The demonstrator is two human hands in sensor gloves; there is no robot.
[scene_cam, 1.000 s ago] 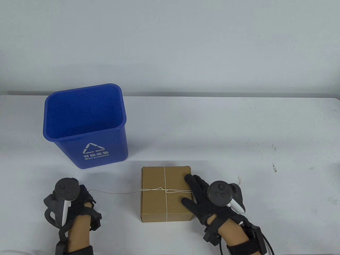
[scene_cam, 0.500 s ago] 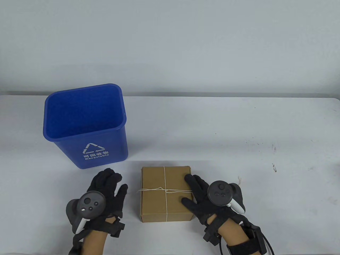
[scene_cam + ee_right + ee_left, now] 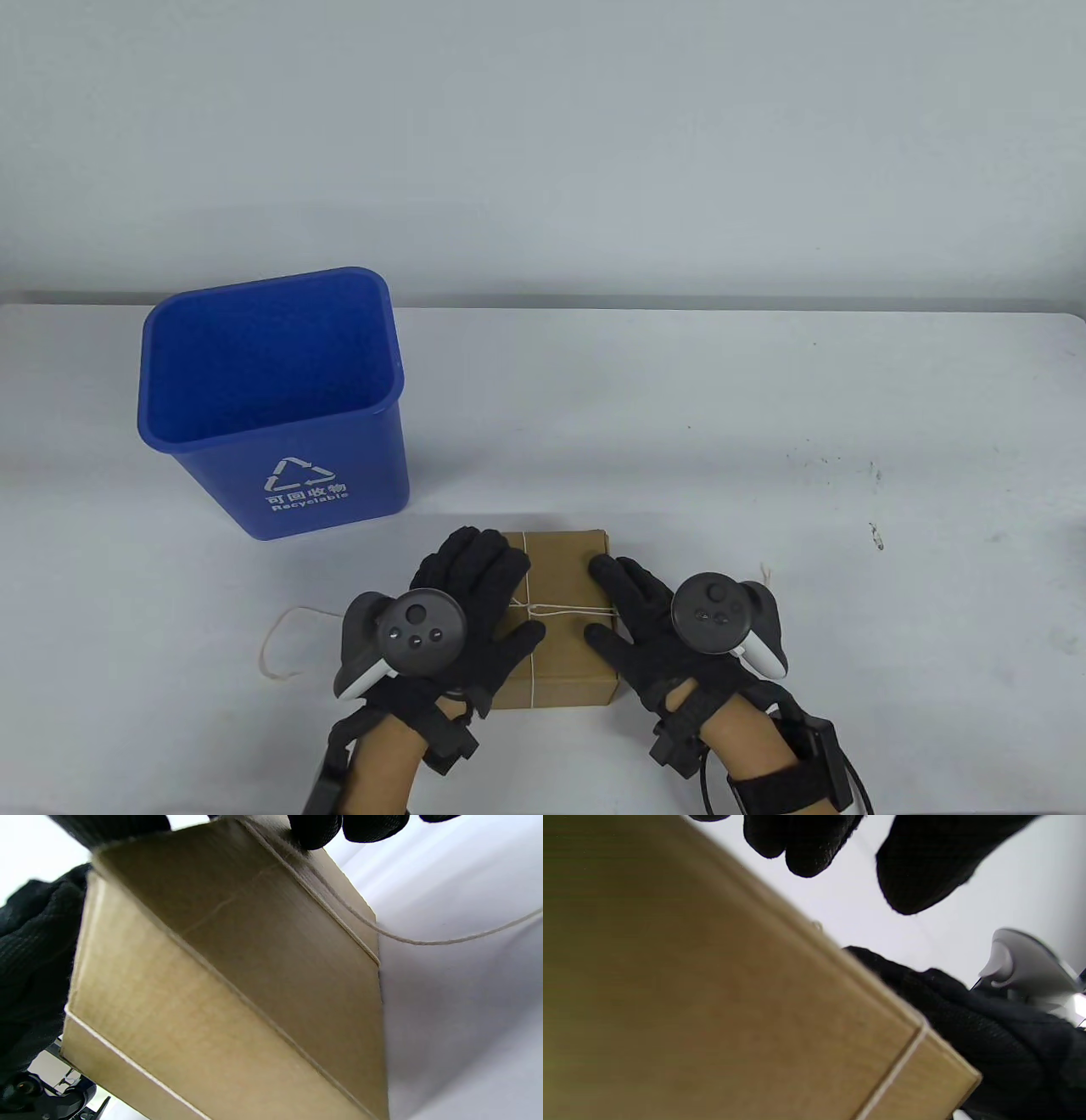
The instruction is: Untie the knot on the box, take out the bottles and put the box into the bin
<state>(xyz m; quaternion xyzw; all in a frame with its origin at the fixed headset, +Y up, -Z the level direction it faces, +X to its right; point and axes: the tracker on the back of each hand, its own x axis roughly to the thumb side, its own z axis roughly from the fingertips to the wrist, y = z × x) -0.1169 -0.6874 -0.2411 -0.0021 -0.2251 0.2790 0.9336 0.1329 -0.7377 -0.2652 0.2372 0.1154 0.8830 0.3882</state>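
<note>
A brown cardboard box (image 3: 564, 577) lies near the table's front edge, tied crosswise with thin white string whose knot (image 3: 532, 607) sits on the lid. My left hand (image 3: 475, 586) lies over the box's left part with fingers spread and thumb on the lid. My right hand (image 3: 632, 611) rests flat on the right edge with straight fingers. In the left wrist view the box (image 3: 712, 1005) fills the frame below my fingertips (image 3: 806, 844). In the right wrist view the box (image 3: 237, 984) shows string (image 3: 424, 940) trailing off it. No bottles are visible.
A blue recycling bin (image 3: 339, 475) stands open and upright at the back left of the box. A slack loop of the string (image 3: 276, 637) lies on the table left of my left hand. A short string end (image 3: 768, 576) shows behind my right tracker.
My left hand let go of the taut string end and moved right onto the box. The string went slack on the table. My right hand stayed put.
</note>
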